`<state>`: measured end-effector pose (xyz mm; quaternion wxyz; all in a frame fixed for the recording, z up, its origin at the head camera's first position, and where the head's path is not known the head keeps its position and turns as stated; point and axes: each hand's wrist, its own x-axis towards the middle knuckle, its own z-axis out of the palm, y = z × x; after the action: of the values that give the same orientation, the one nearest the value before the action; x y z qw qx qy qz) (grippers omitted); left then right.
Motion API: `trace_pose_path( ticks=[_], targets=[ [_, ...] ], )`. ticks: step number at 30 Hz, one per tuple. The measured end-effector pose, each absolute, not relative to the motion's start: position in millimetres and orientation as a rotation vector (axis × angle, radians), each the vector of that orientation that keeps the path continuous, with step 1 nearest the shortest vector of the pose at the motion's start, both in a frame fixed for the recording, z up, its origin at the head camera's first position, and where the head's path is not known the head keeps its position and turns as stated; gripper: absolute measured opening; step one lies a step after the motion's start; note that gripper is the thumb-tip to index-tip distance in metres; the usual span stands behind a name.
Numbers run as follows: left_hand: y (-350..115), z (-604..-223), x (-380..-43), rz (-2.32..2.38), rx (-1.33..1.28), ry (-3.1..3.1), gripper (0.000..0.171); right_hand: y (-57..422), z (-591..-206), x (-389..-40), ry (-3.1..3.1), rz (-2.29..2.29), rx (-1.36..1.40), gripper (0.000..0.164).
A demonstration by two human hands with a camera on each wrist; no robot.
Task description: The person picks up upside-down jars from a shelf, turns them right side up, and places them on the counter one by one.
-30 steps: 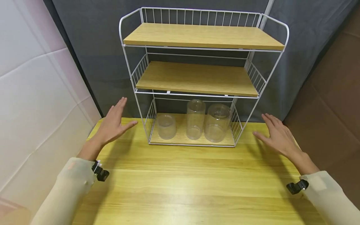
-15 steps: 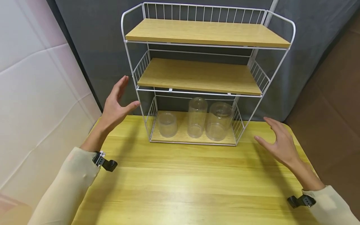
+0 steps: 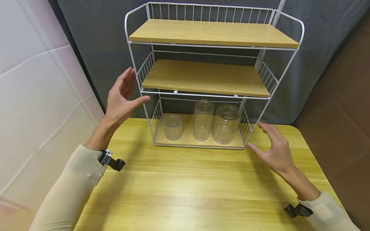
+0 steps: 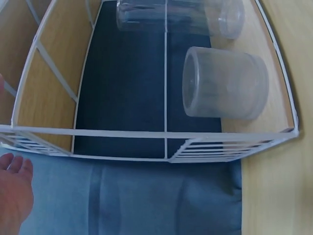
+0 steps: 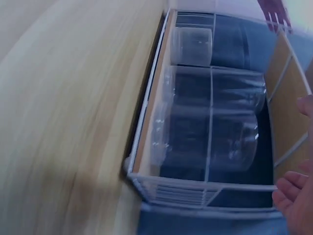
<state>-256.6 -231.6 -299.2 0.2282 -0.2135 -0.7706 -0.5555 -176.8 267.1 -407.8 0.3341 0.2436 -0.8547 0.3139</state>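
Yellow wood-grain tabletop (image 3: 185,183) carries a white-framed three-tier rack (image 3: 208,75), upright between the left hand (image 3: 120,98), just beside its left side, and the right hand (image 3: 276,149), just beside its lower right. Both are loosely spread, gripping nothing; whether either touches the rack is unclear. Low in it stand a wide clear jar (image 3: 225,125), a tall clear jar (image 3: 203,122) and a short clear jar (image 3: 172,129)

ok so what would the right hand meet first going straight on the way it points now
Likely the right front post of the white three-tier rack; the right hand looks just beside it, though depth is unclear.
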Motion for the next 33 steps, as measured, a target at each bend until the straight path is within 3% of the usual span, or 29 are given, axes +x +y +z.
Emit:
trace_pose_path(
  ticks=[12,20,33],
  targets=[
    [-220,-289,-261,-1.578,-0.608,-2.066,0.093,234,-407,-188,-2.332,0.915,0.560,0.100],
    [-216,-289,-262,-1.627,-0.649,-2.033,0.092,213,-405,-204,-2.506,1.012,0.361,0.106],
    [-213,-288,-265,-1.615,-0.656,-2.043,0.089,202,-412,-239,-2.503,1.040,0.274,0.108]
  ],
)
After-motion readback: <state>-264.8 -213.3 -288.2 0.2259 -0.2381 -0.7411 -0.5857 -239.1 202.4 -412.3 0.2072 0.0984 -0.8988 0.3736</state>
